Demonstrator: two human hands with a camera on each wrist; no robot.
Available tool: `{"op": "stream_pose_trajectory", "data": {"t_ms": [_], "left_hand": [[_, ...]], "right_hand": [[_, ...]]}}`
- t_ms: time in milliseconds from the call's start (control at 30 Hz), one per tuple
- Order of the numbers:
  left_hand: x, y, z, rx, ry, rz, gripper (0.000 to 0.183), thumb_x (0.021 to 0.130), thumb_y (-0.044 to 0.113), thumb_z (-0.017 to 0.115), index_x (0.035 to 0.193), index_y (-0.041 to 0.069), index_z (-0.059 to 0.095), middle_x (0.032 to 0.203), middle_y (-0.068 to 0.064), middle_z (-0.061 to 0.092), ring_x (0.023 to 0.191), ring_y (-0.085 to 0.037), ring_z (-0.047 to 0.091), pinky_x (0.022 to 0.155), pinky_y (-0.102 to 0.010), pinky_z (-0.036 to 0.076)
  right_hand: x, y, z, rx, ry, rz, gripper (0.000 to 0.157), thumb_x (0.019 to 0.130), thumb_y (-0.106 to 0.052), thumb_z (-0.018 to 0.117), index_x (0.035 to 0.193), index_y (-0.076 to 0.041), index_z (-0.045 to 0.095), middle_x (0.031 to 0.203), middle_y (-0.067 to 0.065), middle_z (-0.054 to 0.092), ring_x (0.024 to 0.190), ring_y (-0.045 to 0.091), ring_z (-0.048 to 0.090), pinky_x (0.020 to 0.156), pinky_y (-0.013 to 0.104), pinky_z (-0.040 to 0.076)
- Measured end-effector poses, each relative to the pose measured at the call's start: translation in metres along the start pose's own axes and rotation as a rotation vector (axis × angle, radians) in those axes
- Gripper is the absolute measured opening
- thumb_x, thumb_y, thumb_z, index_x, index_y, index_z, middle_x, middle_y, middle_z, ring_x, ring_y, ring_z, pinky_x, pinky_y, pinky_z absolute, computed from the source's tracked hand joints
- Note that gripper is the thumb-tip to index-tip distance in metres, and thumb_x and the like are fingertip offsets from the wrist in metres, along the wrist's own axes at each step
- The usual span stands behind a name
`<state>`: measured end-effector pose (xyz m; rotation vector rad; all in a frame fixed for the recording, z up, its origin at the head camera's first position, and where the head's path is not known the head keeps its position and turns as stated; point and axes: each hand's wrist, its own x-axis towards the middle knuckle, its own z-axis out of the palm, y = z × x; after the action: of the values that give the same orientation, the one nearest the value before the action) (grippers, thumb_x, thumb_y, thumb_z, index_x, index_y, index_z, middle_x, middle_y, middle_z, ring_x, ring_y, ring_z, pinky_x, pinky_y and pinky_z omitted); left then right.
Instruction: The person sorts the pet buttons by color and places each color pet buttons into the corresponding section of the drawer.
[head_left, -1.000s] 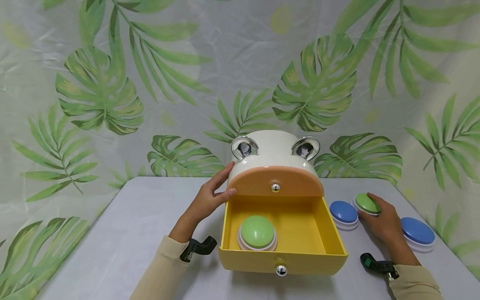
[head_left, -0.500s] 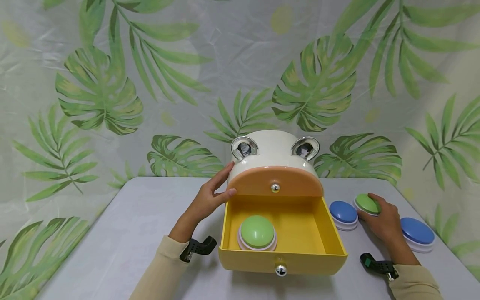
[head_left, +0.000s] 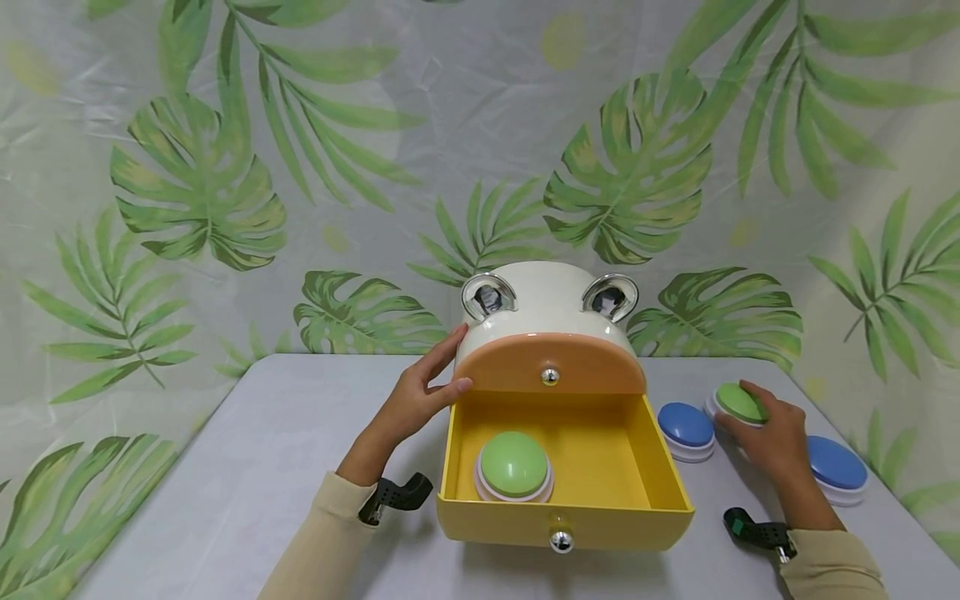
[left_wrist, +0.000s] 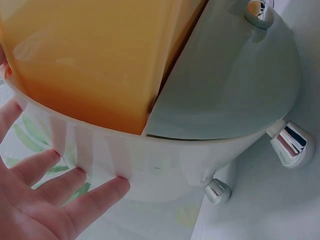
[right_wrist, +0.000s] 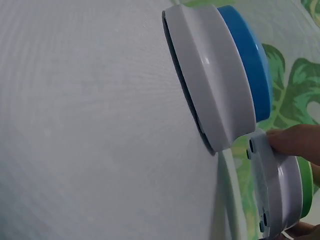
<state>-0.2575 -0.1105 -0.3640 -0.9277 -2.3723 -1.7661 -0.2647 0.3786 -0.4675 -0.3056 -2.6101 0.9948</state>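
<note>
My left hand (head_left: 405, 412) rests on the left side of a white frog-shaped drawer box (head_left: 551, 292). In the left wrist view its straight, spread fingertips touch the white wall. The yellow lower drawer (head_left: 592, 450) is pulled out, with a green-topped push button (head_left: 514, 463) at its left front. Right of the box, my right hand (head_left: 776, 437) grips another green-topped button (head_left: 741, 402) by its rim. In the right wrist view this button (right_wrist: 280, 192) shows its underside with small feet, raised off the table; the fingers on its far side are partly hidden.
A blue-topped button (head_left: 686, 425) stands between the box and my right hand. Another blue button (head_left: 837, 463) is just right of my right wrist. The orange upper drawer (head_left: 510, 362) is closed. A leaf-print cloth (head_left: 360, 167) hangs behind the white table (head_left: 300, 433).
My right hand has shifted slightly up and to the right, and the green button has moved with it. My left hand and the box have stayed put.
</note>
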Motion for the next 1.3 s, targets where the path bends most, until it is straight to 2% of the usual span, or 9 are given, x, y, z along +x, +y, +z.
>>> {"op": "stream_pose_trajectory", "data": {"t_ms": [300,533,833,900,1000,1033,1133,1233,1300], "left_hand": [[0.0,0.001,0.0,0.001,-0.002,0.002,0.067,0.096,0.016,0.059,0.154,0.02,0.027,0.158,0.007,0.022,0.143,-0.019,0.026,0.099,-0.039,0.046],[-0.001,0.001,0.0,0.006,-0.001,-0.005,0.067,0.096,0.017,0.059,0.154,0.02,0.026,0.158,0.006,0.022,0.143,-0.019,0.026,0.099,-0.039,0.046],[0.0,0.001,0.0,-0.003,-0.004,0.003,0.067,0.096,0.016,0.059,0.154,0.019,0.026,0.159,0.005,0.022,0.144,-0.02,0.026,0.099,-0.039,0.046],[0.0,0.001,0.0,0.0,-0.005,0.003,0.067,0.096,0.016,0.059,0.154,0.02,0.026,0.159,0.006,0.022,0.144,-0.019,0.026,0.099,-0.039,0.046],[-0.001,0.001,-0.001,0.004,-0.005,0.001,0.067,0.096,0.017,0.059,0.154,0.02,0.026,0.158,0.006,0.022,0.143,-0.019,0.026,0.099,-0.039,0.046],[-0.001,0.001,-0.001,0.008,-0.004,0.001,0.067,0.096,0.017,0.059,0.154,0.02,0.026,0.158,0.006,0.022,0.143,-0.019,0.026,0.099,-0.039,0.046],[-0.001,0.001,-0.001,0.013,-0.005,0.001,0.067,0.096,0.017,0.059,0.154,0.02,0.026,0.158,0.006,0.022,0.143,-0.02,0.026,0.099,-0.039,0.046],[-0.001,0.001,-0.001,0.012,-0.005,0.001,0.067,0.096,0.017,0.059,0.154,0.02,0.026,0.158,0.006,0.023,0.143,-0.02,0.026,0.099,-0.039,0.046],[-0.001,0.001,-0.001,0.005,-0.005,0.002,0.067,0.096,0.017,0.059,0.154,0.02,0.026,0.158,0.006,0.023,0.143,-0.02,0.026,0.099,-0.039,0.046]], "right_hand": [[0.001,-0.014,-0.007,0.017,0.057,0.015,0.073,0.091,-0.036,0.066,0.15,-0.009,0.034,0.139,0.04,0.024,0.12,0.055,0.03,0.09,0.069,0.035],[-0.001,-0.034,-0.018,0.042,0.101,-0.021,0.074,0.088,-0.041,0.068,0.15,-0.013,0.038,0.141,0.037,0.027,0.123,0.053,0.031,0.092,0.071,0.034],[-0.009,-0.066,-0.034,0.131,0.18,-0.099,0.071,0.085,-0.037,0.073,0.146,-0.014,0.045,0.144,0.03,0.033,0.126,0.045,0.033,0.092,0.066,0.035],[-0.011,-0.072,-0.037,0.145,0.187,-0.109,0.071,0.085,-0.036,0.073,0.146,-0.016,0.044,0.145,0.026,0.037,0.126,0.042,0.035,0.094,0.063,0.038],[-0.014,-0.081,-0.042,0.149,0.211,-0.115,0.07,0.085,-0.036,0.074,0.147,-0.021,0.044,0.143,0.02,0.043,0.123,0.038,0.04,0.091,0.049,0.043],[-0.015,-0.084,-0.043,0.149,0.218,-0.115,0.07,0.085,-0.035,0.074,0.147,-0.023,0.044,0.143,0.019,0.044,0.122,0.037,0.041,0.092,0.048,0.044],[-0.019,-0.093,-0.048,0.167,0.238,-0.116,0.07,0.084,-0.034,0.075,0.147,-0.028,0.044,0.142,0.019,0.042,0.121,0.037,0.041,0.098,0.049,0.043],[-0.024,-0.102,-0.052,0.197,0.245,-0.125,0.07,0.084,-0.032,0.075,0.147,-0.03,0.044,0.145,0.017,0.039,0.126,0.038,0.039,0.106,0.06,0.034],[-0.027,-0.108,-0.055,0.208,0.249,-0.139,0.07,0.084,-0.03,0.076,0.146,-0.031,0.044,0.147,0.015,0.038,0.129,0.037,0.039,0.108,0.058,0.032]]}}
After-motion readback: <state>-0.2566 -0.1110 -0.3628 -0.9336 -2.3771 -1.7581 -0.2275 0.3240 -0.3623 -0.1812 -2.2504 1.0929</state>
